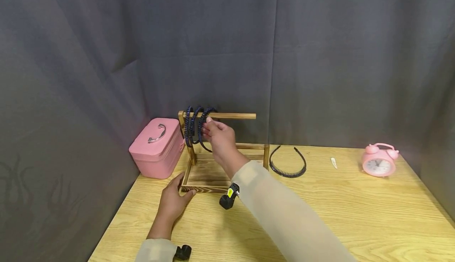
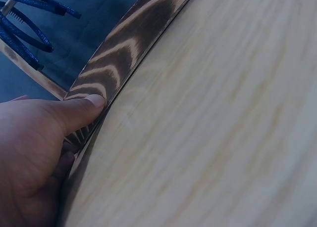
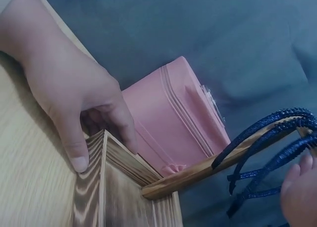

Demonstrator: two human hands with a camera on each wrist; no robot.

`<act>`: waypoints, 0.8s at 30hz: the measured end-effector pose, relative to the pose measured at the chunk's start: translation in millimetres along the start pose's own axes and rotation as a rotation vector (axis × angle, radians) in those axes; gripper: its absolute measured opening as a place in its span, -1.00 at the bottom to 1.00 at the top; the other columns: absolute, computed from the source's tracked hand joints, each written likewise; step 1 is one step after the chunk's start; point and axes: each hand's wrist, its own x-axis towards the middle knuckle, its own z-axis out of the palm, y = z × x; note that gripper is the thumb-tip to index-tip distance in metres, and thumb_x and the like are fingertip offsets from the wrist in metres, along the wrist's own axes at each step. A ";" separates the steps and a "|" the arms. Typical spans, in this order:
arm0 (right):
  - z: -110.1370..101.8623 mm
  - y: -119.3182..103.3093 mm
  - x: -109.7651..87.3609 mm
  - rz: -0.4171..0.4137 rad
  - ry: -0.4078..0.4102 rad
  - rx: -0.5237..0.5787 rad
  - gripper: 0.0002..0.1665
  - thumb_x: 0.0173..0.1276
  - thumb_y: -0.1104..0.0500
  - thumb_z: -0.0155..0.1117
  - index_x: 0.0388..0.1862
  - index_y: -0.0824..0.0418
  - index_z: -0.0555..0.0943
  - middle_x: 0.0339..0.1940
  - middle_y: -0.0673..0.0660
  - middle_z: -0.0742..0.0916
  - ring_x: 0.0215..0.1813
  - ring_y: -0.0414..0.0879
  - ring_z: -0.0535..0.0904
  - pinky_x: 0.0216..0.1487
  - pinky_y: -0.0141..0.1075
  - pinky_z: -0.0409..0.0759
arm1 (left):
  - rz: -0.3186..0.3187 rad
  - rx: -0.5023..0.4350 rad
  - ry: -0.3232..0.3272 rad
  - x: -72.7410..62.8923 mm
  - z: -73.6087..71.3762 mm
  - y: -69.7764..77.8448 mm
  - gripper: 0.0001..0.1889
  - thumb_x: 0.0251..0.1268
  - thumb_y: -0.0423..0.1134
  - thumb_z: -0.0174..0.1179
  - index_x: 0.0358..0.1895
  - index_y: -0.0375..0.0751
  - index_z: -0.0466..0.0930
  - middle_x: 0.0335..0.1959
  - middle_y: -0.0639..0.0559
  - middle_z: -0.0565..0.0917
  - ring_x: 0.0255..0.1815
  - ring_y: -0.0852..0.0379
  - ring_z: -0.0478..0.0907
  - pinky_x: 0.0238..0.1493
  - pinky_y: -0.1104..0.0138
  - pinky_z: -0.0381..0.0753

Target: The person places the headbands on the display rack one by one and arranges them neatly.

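A wooden stand (image 1: 245,115) with a tray base and a horizontal rod stands on the table. Two dark blue headbands (image 1: 187,129) hang over the rod near its upright post. Slightly to the right of them, my right hand (image 1: 223,139) pinches a third toothed headband (image 1: 201,129), whose curve lies over the rod. My left hand (image 1: 172,200) grips the tray's front left corner, thumb along the front wall and fingers round the side. In the left wrist view that thumb presses on the dark-grained front wall (image 2: 133,39).
A pink case (image 1: 156,139) with a metal handle sits just left of the stand. To the right lie another dark headband (image 1: 288,174) and a small white hair clip (image 1: 333,163), then a pink alarm clock (image 1: 378,163). Grey curtains (image 1: 320,56) enclose the table.
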 end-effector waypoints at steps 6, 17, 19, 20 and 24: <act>-41.4 -9.9 -24.9 -0.034 -0.040 -0.162 -0.47 0.72 0.00 0.26 0.46 0.30 0.60 0.32 0.26 0.77 0.37 0.09 0.73 0.51 -0.07 0.65 | -0.001 -0.005 -0.017 -2.3 5.8 2.2 -0.10 0.43 -0.09 0.51 0.72 -0.18 0.27 0.60 -0.38 0.46 0.59 -0.37 0.45 0.55 -0.24 0.51; -171.7 -25.4 -90.0 -0.163 -0.164 -0.603 -0.57 0.76 0.00 0.20 0.30 0.30 0.69 0.17 0.25 0.82 0.24 0.04 0.80 0.38 -0.13 0.73 | 0.013 -0.001 -0.024 -0.5 6.1 9.1 -0.10 0.44 -0.08 0.51 0.73 -0.16 0.26 0.61 -0.38 0.43 0.59 -0.41 0.43 0.52 -0.28 0.52; -199.4 -28.0 -96.9 -0.187 -0.145 -0.700 -0.59 0.75 -0.01 0.22 0.21 0.29 0.72 0.11 0.27 0.84 0.14 -0.05 0.82 0.28 -0.27 0.74 | 0.006 -0.001 -0.033 -1.4 6.5 8.2 -0.10 0.44 -0.08 0.50 0.73 -0.15 0.25 0.63 -0.38 0.42 0.60 -0.41 0.42 0.53 -0.28 0.51; -213.7 -29.7 -99.3 -0.198 -0.129 -0.743 -0.60 0.74 -0.02 0.23 0.17 0.29 0.73 0.07 0.27 0.84 0.11 -0.08 0.82 0.21 -0.31 0.74 | 0.006 0.002 -0.036 -1.8 6.7 7.7 -0.10 0.45 -0.08 0.50 0.74 -0.15 0.25 0.63 -0.38 0.42 0.60 -0.41 0.42 0.53 -0.28 0.52; -270.7 -38.8 -100.1 -0.278 -0.046 -0.973 -0.66 0.71 -0.02 0.28 0.10 0.23 0.75 -0.03 0.21 0.86 0.03 -0.04 0.79 0.05 -0.35 0.73 | 0.005 -0.001 -0.038 -0.9 6.2 6.4 -0.11 0.46 -0.10 0.49 0.74 -0.14 0.24 0.63 -0.37 0.42 0.60 -0.39 0.43 0.52 -0.26 0.54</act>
